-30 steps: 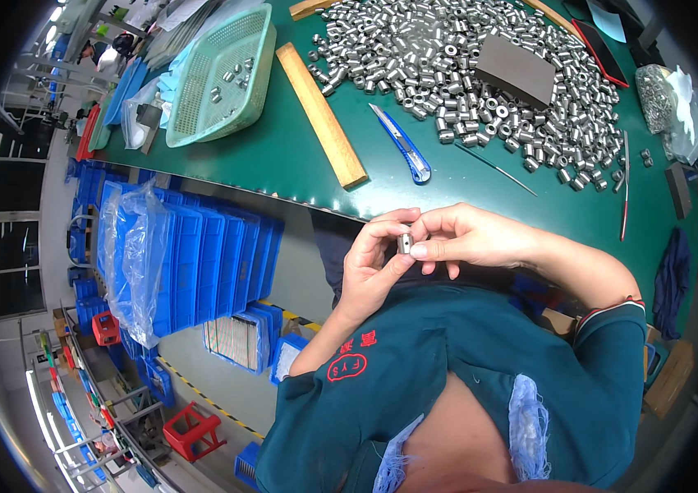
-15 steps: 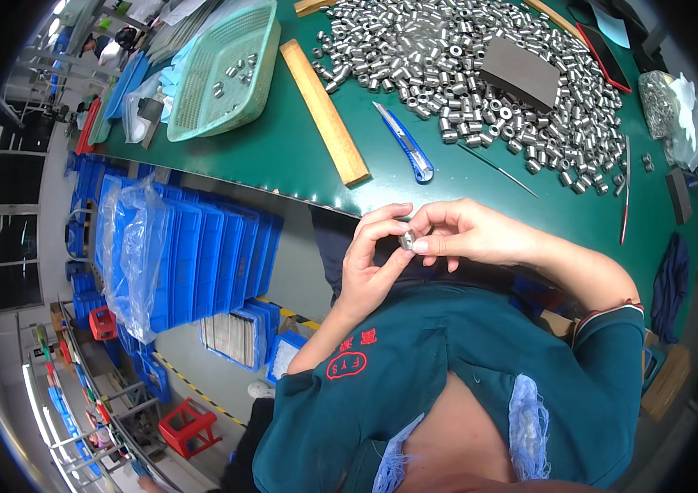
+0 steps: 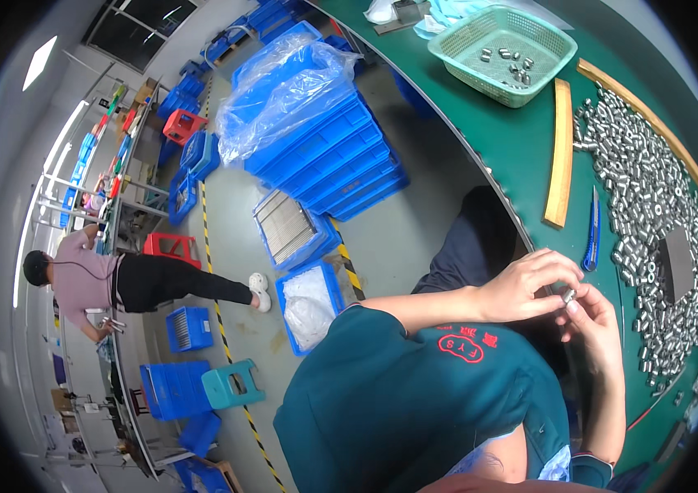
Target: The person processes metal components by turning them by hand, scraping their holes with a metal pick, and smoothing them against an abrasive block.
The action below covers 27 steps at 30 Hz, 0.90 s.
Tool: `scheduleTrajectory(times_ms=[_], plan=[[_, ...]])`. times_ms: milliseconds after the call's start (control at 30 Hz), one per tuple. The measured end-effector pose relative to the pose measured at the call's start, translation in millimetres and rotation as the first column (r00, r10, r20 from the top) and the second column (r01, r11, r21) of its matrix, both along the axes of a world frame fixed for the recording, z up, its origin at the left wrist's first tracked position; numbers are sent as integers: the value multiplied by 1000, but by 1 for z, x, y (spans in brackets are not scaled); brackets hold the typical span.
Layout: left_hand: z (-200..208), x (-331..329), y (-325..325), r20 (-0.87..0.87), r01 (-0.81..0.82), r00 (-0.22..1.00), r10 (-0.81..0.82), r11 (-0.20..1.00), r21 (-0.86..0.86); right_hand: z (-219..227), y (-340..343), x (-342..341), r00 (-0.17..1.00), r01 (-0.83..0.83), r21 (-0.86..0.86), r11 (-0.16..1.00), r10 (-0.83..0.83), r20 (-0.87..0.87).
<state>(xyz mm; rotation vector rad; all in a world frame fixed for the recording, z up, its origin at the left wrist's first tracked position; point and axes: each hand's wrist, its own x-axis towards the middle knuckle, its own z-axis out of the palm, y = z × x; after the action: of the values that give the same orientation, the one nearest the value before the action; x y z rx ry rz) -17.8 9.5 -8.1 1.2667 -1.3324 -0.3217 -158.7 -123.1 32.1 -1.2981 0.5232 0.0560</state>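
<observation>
Between the fingertips of both hands is a small metal bushing, mostly hidden by the fingers. My left hand pinches it from the left, fingers curled. My right hand grips it from the right with thumb and fingers. Both hands are at the near edge of the green table. A blue utility knife lies just beyond them. To the right spreads a large pile of similar metal bushings, with a dark grey block lying on it.
Wooden strips border the pile. A pale green basket at the table's far end holds several bushings. Stacked blue crates under plastic film stand on the floor to the left. A person stands at shelving farther left.
The view has swung left, so the table and pile now sit at the right and more floor and a person show. Both hands keep hold of the bushing.
</observation>
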Motion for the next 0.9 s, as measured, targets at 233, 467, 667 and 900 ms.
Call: scheduleTrajectory(times_ms=[233, 467, 667, 900], plan=[[6, 3, -7, 84, 22, 996, -22, 1000, 1, -1, 4, -3, 998, 55, 7, 998, -56, 29], [14, 9, -6, 102, -46, 994, 43, 999, 26, 8, 0, 9, 998, -37, 117, 992, 30, 59], [13, 10, -5, 190, -21, 982, 15, 999, 28, 0, -2, 4, 993, -36, 186, 982, 15, 114], [17, 7, -5, 326, -61, 944, 56, 998, 5, -2, -2, 1, 992, -78, 180, 981, 58, 114]])
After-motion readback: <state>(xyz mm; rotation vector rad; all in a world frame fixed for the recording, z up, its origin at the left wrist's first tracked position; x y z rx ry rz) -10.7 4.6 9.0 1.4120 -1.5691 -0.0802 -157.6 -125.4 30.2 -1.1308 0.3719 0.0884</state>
